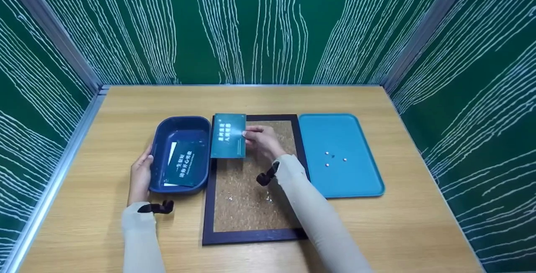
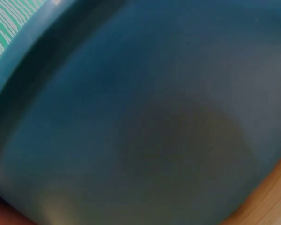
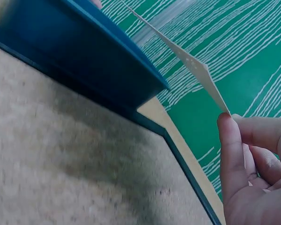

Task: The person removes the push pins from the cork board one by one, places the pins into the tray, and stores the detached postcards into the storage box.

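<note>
In the head view my right hand (image 1: 264, 140) pinches a green card (image 1: 228, 145) with white print by its right edge. The card is raised over the upper left corner of a dark-framed corkboard (image 1: 245, 210). Seen edge-on in the right wrist view, the card (image 3: 187, 58) sits between thumb and fingertips. My left hand (image 1: 141, 174) grips the left side of a dark blue basin (image 1: 181, 123), thumb at its rim. Inside the basin lie green printed cards (image 1: 186, 168), overlapping. The basin wall (image 2: 131, 93) fills most of the left wrist view.
To the right of the corkboard, a light blue tray (image 1: 335, 132) carries several tiny pale pieces (image 1: 344, 159). Small shiny clear bits (image 1: 269, 198) are on the cork's lower half. Green panels (image 1: 268, 26) with white wavy lines enclose the wooden table (image 1: 167, 101).
</note>
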{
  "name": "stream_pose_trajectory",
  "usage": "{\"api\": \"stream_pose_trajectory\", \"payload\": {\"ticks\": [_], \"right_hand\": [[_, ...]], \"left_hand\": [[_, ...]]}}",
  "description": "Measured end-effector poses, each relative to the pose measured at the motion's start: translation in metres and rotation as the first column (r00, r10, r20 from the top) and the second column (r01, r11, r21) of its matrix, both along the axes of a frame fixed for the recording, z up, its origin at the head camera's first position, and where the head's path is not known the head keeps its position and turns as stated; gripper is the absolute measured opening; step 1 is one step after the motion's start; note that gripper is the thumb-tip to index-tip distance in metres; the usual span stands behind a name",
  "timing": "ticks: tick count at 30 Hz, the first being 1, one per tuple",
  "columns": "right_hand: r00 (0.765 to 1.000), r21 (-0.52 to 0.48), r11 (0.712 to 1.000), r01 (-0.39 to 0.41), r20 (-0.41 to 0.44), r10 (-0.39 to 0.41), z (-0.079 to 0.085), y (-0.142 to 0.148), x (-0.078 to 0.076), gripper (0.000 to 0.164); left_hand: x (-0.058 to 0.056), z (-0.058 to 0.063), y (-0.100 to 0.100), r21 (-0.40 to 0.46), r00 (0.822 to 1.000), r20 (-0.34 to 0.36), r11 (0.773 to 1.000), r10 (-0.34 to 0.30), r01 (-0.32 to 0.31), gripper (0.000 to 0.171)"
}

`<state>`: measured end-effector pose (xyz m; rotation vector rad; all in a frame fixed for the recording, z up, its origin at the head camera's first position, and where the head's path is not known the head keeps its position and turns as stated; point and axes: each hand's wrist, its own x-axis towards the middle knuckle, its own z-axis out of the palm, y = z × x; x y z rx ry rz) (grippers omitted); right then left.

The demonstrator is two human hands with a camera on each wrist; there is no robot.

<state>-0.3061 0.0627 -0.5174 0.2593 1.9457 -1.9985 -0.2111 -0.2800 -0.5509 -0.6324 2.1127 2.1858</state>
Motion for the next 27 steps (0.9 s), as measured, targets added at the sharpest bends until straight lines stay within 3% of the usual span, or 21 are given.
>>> {"api": "stream_pose_trajectory", "payload": {"ticks": [19,27], "right_hand": [[0.999,-0.102,0.994,-0.042,-0.023,0.04,0.015,-0.049,0.01,0.025],[0.999,-0.079,0.996,-0.044,0.007,0.045,0.016,-0.065,0.017,0.021]], "left_hand": [[0.003,0.002,0.0,-0.014,1.0,-0.02,1.0,-0.021,0.021,0.046],[0.003,0.001,-0.001,-0.021,1.0,-0.011,1.0,-0.019,0.019,0.046]]}}
